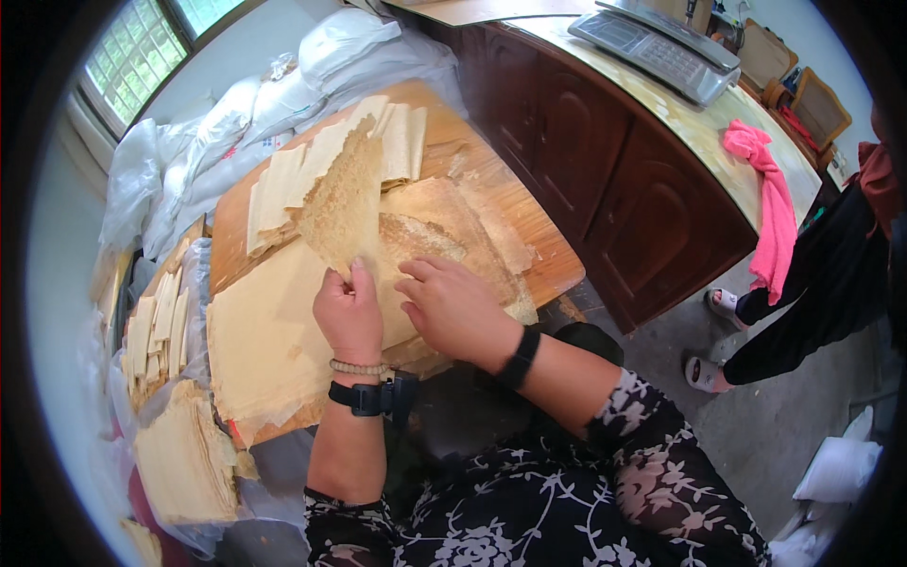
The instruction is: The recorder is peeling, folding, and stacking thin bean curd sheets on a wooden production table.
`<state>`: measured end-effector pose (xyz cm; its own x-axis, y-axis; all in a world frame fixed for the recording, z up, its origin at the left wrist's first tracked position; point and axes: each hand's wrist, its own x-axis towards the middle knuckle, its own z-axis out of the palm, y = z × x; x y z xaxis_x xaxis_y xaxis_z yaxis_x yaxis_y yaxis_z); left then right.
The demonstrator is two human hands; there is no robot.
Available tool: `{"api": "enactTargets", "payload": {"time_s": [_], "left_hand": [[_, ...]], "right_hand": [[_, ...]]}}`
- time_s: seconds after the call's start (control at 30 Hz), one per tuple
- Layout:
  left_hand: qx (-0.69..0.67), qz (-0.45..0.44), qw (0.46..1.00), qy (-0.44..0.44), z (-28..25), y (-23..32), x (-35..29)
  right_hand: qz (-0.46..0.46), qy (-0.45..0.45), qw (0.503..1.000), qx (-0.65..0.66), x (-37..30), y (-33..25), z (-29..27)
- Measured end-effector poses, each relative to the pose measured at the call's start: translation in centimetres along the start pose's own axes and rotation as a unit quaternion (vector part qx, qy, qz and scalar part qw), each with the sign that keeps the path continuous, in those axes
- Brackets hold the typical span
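Observation:
My left hand (348,310) is closed in a pinch on the lower corner of a thin, tan flatbread sheet (345,203). The sheet stands up from the table, folded, with a browned, ragged edge. Just to the right, my right hand (460,310) hovers over or rests on the pile, fingers bent and a little apart, holding nothing that I can see. Beneath both hands lies a broad stack of flat sheets (260,331), with browner ones (449,213) on the right. Folded flatbreads (404,142) are piled at the far side, partly hidden by the raised sheet.
The wooden table (548,255) has rounded corners. At left are a bag of folded strips (161,331) and another stack (189,458). White sacks (274,104) line the wall. A dark cabinet (652,227) carries a scale (652,47) and pink cloth (770,208). A person's legs (812,293) stand at right.

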<state>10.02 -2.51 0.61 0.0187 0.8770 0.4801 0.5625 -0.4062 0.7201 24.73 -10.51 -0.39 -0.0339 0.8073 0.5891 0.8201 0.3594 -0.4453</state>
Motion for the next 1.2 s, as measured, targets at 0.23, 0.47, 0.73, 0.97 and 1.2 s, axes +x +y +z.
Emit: {"api": "enactTargets", "payload": {"time_s": [0.23,0.47,0.73,0.97,1.2], "left_hand": [[-0.200,-0.104,0.961,0.162,-7.6,-2.7,0.9],[-0.384,-0.381,0.828,0.147,-15.4,-12.6,-2.6],[-0.293,-0.441,0.848,0.016,-18.6,-17.4,-4.3],[0.153,-0.318,0.936,-0.010,-20.3,-12.3,-3.9],[0.158,0.190,0.968,0.050,-12.7,-7.8,-4.1]], "right_hand": [[0.047,-0.142,0.988,-0.035,0.8,1.5,2.5],[0.082,-0.078,0.991,0.066,1.8,-1.0,3.0],[0.203,-0.210,0.953,0.083,6.5,-6.5,8.2],[0.229,-0.298,0.927,0.010,9.7,-8.0,10.1],[0.422,-0.297,0.718,0.467,11.5,-7.4,12.4]]}}
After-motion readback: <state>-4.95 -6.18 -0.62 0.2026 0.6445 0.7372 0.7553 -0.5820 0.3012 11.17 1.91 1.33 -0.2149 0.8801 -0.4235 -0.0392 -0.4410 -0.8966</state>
